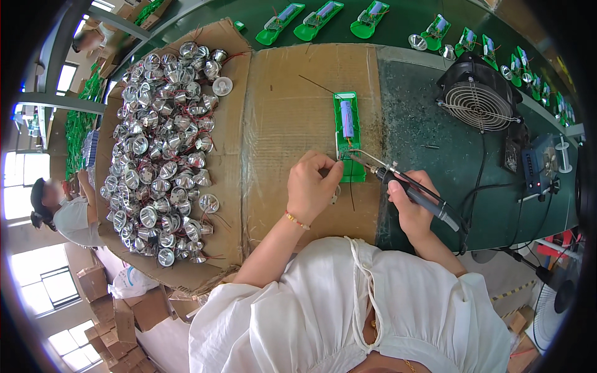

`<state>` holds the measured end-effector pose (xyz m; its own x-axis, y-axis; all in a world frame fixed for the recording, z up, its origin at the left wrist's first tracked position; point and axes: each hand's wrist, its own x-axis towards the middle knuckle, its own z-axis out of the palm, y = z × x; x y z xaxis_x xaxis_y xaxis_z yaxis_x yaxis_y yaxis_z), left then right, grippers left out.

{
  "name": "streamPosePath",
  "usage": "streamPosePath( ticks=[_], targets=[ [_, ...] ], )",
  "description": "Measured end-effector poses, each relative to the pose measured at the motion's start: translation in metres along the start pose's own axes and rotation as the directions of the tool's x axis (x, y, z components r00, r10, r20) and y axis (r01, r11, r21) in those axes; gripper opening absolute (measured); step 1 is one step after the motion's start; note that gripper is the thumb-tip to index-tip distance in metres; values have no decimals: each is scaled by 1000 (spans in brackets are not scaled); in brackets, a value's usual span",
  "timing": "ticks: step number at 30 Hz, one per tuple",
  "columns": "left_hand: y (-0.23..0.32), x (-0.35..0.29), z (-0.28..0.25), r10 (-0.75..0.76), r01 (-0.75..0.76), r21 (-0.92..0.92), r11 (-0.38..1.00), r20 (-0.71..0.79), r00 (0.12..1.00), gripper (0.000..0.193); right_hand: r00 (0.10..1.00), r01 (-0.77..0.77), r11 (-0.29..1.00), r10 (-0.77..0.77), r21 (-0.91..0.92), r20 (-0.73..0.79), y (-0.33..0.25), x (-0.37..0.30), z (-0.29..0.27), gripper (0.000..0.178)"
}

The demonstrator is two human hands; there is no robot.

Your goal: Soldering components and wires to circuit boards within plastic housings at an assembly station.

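On the cardboard lies a green plastic housing (357, 115), with a blue cylindrical battery (347, 119) and a small circuit board (348, 151) in it. My right hand (411, 202) is closed round a soldering iron (429, 202) with a thin curved metal tube along it. The iron's tip reaches the board area below the battery. Beside the housing's lower left side, my left hand (314, 185) is closed, thumb and fingers together. What it holds is mostly hidden; a small pale piece shows under the fingers. Dark thin wires stick out above and below the housing.
Many silvery reflectors (149, 146) with red wires fill a cardboard box at left. A black fan with a round grille (479, 107) stands at right, near a blue soldering station (540, 165). Similar green housings (370, 20) line the far edge. Another person (74, 214) sits at left.
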<state>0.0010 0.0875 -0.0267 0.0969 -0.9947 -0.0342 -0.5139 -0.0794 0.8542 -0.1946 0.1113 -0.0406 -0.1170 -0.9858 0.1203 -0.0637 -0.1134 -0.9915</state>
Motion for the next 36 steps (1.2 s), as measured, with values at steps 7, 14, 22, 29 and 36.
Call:
streamPosePath(
  ticks=[7,14,22,29,36],
  targets=[
    [2,2,0,-51,50,-25,998,-9,999,17,989,-146,982,145,117,16,-13,2,4,15],
    [6,4,-2,-43,43,20,999,-17,999,19,992,-124,978,127,169,-4,-15,0,-7,17],
    [2,3,-4,-70,70,-7,998,11,997,20,989,-146,973,145,178,14,-13,-4,-9,19],
    [5,8,-7,38,-43,48,998,103,994,18,994,-105,987,106,118,-2,-11,-4,-10,18],
    [3,11,-4,11,-22,100,995,111,994,18,995,-97,991,98,95,2,-6,-3,-7,16]
  ],
)
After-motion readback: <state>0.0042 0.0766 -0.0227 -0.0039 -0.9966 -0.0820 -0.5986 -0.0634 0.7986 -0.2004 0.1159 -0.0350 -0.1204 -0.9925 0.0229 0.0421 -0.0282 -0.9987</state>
